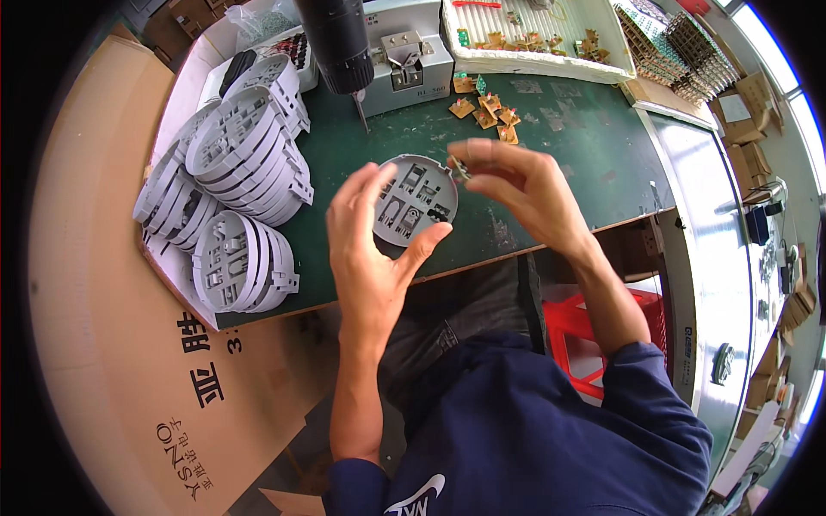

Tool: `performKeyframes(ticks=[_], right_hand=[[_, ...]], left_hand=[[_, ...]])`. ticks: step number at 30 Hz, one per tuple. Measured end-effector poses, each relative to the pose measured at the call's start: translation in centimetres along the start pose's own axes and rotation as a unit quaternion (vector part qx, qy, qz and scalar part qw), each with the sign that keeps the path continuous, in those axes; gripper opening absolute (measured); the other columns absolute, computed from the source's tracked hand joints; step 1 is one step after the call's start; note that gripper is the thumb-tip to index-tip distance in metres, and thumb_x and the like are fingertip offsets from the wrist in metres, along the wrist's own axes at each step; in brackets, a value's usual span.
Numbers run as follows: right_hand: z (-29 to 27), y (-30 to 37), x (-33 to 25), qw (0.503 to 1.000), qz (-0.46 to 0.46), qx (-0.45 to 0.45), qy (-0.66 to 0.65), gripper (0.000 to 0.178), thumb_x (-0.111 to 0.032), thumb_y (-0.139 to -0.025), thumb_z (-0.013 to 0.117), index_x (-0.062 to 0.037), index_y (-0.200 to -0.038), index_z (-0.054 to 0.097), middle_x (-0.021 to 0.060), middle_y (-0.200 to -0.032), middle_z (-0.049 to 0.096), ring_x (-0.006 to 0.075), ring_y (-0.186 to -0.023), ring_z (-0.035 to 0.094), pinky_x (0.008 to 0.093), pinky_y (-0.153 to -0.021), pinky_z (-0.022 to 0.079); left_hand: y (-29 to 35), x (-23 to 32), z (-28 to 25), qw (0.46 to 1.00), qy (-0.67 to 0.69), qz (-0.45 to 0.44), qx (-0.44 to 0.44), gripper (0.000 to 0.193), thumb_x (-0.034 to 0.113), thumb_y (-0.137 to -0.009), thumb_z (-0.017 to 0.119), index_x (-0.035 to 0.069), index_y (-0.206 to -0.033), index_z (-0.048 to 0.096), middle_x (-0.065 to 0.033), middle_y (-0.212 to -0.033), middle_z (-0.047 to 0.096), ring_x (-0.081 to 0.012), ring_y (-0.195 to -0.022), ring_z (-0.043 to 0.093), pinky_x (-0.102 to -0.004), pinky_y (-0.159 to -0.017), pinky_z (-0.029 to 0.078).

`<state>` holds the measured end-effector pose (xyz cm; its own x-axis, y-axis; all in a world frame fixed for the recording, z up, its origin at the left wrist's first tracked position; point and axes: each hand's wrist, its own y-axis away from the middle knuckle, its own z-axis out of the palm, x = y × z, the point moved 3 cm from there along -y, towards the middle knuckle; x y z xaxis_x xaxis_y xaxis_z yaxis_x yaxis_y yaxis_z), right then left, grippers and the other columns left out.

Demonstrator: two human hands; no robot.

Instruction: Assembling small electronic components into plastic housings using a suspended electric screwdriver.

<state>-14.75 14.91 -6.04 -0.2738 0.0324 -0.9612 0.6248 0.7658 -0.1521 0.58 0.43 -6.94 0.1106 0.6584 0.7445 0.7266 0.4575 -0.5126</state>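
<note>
In front of me on the green tabletop lies a round grey plastic housing [404, 203] with slots and moulded posts inside. My left hand [370, 236] is spread over its near left side, the fingers by the left rim and the thumb by the lower right rim. Whether it touches the housing is hard to tell. Just beyond the housing's right rim, my right hand [520, 185] pinches a small circuit board [461, 168] between thumb and fingers. Those fingers hide part of the board.
Stacked grey housings [245, 159] stand at the left. A dark power screwdriver [340, 47] hangs above a grey boxy device [413, 73]. Several small brown boards [488, 110] lie near a white foam tray [551, 62]. A red stool [576, 331] stands below the table.
</note>
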Motion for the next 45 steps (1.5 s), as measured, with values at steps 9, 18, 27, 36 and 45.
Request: performKeyframes(ticks=[9,18,27,36,45], right_hand=[[3.8,-4.8,0.6,0.93,-0.236,-0.076,0.271,0.031,-0.009,-0.09,0.073,-0.0021,-0.12,0.07,0.0172,-0.119,0.069,0.0368,-0.11,0.068,0.0437,-0.095,0.056],[4.9,-5.8,0.6,0.909,-0.244,-0.143,0.307,0.033,-0.006,-0.087,0.073,-0.0026,-0.12,0.071,0.017,-0.115,0.07,0.0376,-0.105,0.068,0.0444,-0.091,0.056],[4.8,-4.7,0.2,0.912,-0.243,-0.116,0.31,0.036,-0.003,-0.085,0.074,-0.0024,-0.121,0.07,0.0162,-0.117,0.07,0.0382,-0.104,0.069,0.0433,-0.089,0.058],[3.8,-3.3,1.3,0.9,-0.246,-0.123,0.339,0.038,0.001,-0.082,0.07,-0.0016,-0.12,0.069,0.0181,-0.134,0.063,0.037,-0.115,0.066,0.0426,-0.096,0.057],[1.0,-8.7,-5.3,0.946,-0.305,0.078,0.076,0.05,-0.023,-0.099,0.072,-0.0002,-0.14,0.056,0.0147,-0.138,0.062,0.0277,-0.132,0.057,0.0383,-0.106,0.048]], left_hand=[[0.5,-2.7,1.3,0.993,-0.073,-0.053,-0.077,0.11,0.037,-0.07,0.095,-0.006,-0.152,0.037,-0.0255,-0.153,0.042,-0.0391,-0.14,0.045,-0.0472,-0.115,0.041],[-0.6,-3.4,-0.3,0.982,-0.013,-0.087,-0.169,0.128,0.03,-0.065,0.098,0.0,-0.161,0.019,-0.023,-0.152,0.039,-0.0396,-0.141,0.044,-0.0476,-0.115,0.043],[-0.9,-4.1,-0.9,0.979,0.026,-0.046,-0.198,0.131,0.031,-0.064,0.098,0.0,-0.162,0.017,-0.0248,-0.152,0.043,-0.0385,-0.143,0.044,-0.0463,-0.118,0.04],[0.4,-3.1,-0.9,0.979,-0.131,-0.011,-0.159,0.11,0.053,-0.069,0.09,-0.004,-0.151,0.043,-0.0246,-0.155,0.044,-0.0399,-0.142,0.046,-0.0469,-0.116,0.042],[0.9,-3.1,0.9,0.976,-0.196,0.037,-0.09,0.095,0.06,-0.079,0.081,-0.007,-0.139,0.051,-0.024,-0.149,0.048,-0.0403,-0.132,0.053,-0.0479,-0.109,0.047]])
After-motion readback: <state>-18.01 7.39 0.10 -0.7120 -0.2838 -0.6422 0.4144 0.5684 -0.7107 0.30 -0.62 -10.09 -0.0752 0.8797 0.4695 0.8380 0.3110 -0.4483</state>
